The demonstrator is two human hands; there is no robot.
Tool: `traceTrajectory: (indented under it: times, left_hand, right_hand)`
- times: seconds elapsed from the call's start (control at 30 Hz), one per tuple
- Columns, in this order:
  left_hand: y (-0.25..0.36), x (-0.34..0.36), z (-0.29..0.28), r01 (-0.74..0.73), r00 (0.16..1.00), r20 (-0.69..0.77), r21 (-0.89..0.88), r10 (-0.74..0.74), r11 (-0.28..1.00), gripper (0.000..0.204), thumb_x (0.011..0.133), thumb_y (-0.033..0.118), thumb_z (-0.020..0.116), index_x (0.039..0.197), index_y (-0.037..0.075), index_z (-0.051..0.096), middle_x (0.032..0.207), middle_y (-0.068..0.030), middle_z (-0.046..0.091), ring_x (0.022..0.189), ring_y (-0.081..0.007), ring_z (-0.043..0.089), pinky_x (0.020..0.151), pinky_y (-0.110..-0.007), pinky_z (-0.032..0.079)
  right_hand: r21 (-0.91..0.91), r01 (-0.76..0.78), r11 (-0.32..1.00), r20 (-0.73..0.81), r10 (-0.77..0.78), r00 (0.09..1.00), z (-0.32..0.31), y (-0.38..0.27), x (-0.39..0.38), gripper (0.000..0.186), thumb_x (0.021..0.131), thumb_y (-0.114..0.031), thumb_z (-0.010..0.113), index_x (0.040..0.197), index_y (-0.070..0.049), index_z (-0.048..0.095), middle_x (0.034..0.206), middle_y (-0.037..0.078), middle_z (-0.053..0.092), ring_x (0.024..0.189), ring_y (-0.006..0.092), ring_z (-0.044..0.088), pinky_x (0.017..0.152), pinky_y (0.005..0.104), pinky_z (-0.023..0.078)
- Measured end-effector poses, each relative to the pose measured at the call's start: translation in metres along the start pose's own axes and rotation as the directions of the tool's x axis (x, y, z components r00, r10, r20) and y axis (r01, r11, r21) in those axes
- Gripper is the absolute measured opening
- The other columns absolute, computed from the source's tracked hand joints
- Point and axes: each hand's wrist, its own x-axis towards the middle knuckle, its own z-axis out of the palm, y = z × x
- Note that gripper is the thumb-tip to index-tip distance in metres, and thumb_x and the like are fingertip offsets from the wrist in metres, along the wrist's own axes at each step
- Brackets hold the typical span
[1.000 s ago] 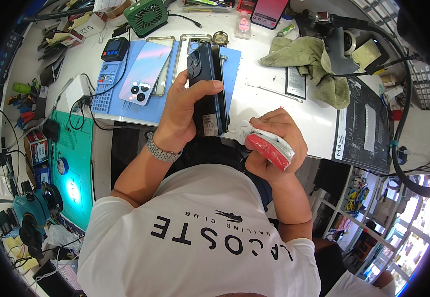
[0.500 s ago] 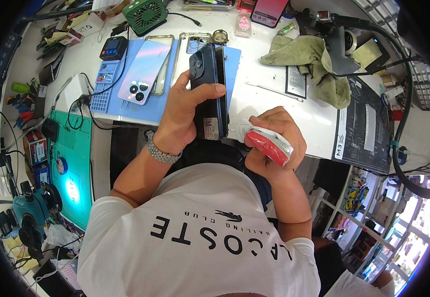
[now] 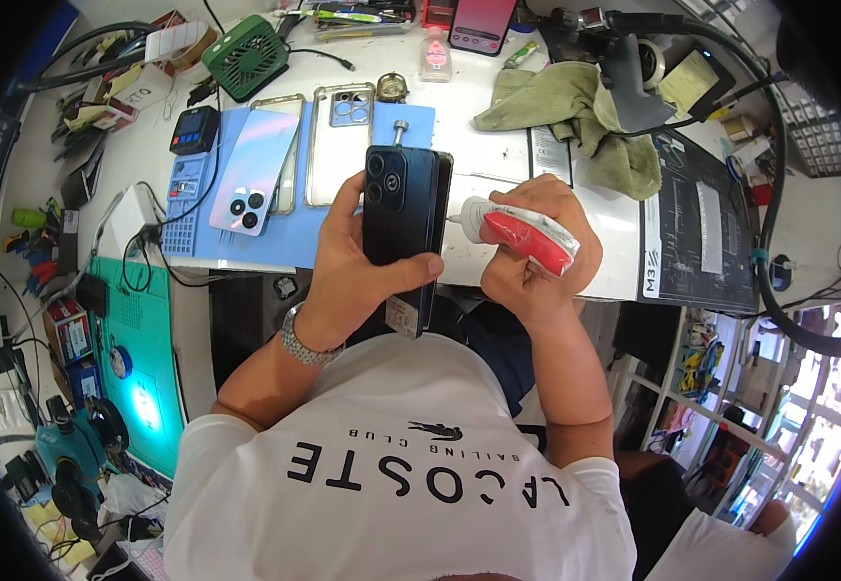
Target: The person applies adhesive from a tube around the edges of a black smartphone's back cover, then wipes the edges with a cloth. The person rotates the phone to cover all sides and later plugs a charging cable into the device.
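Note:
My left hand (image 3: 367, 257) is wrapped round a dark blue smartphone (image 3: 393, 228), its camera side facing up and my thumb across its edge. Along the right side, the phone's back and front halves stand slightly apart, with a narrow gap between them. A pale label shows at its lower end. In my right hand (image 3: 546, 252) is a squeezed red and white glue tube (image 3: 532, 242). Its thin nozzle points left, close to the phone's open edge; whether it touches, I cannot tell.
On a blue mat (image 3: 294, 232) lie a pinkish-blue phone (image 3: 256, 169) and clear phone cases (image 3: 340, 145). A small metal post (image 3: 400, 131) shows behind the held phone. Farther back are a green fan (image 3: 246, 58) and a small bottle (image 3: 435, 56). Rightward lie a green cloth (image 3: 575, 116) and black mat (image 3: 699, 232).
The phone has come lower and turned so that more of its back shows. The tube's nozzle now points toward its side gap. The whole view has shifted slightly.

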Motion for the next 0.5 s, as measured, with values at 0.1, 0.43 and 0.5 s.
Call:
traceTrajectory:
  times: [0.1,0.43,0.5]
  left_hand:
    - [-0.001,-0.003,0.004,-0.112,0.993,0.046,0.05,0.11,0.992,0.094,0.071,-0.002,0.091,0.149,-0.002,0.038,0.124,-0.0138,0.068,0.109,-0.0179,0.07,0.097,-0.034,0.058]
    - [-0.004,-0.006,0.001,-0.322,0.946,0.087,0.392,0.313,0.862,0.097,0.066,0.001,0.09,0.148,-0.008,0.037,0.123,-0.0153,0.066,0.112,-0.0191,0.069,0.099,-0.033,0.056]
    - [-0.003,-0.007,0.001,-0.366,0.928,0.108,0.437,0.356,0.822,0.097,0.066,0.001,0.09,0.147,-0.009,0.038,0.122,-0.0159,0.067,0.111,-0.0194,0.069,0.099,-0.033,0.056]
  right_hand:
    - [-0.035,0.034,0.999,-0.023,-0.035,0.999,-0.005,0.004,0.009,0.033,0.058,0.01,0.062,0.09,0.001,0.067,0.075,0.011,0.066,0.059,0.0226,0.062,0.055,0.0301,0.049]
    - [-0.033,0.043,0.999,-0.056,-0.045,0.997,-0.01,0.007,0.015,0.035,0.057,0.01,0.063,0.09,0.001,0.068,0.073,0.011,0.063,0.059,0.0236,0.061,0.055,0.0303,0.049]
    - [-0.041,0.035,0.999,-0.059,-0.038,0.998,-0.009,0.005,0.015,0.034,0.057,0.009,0.065,0.09,0.001,0.068,0.072,0.011,0.062,0.059,0.0238,0.06,0.055,0.0308,0.049]
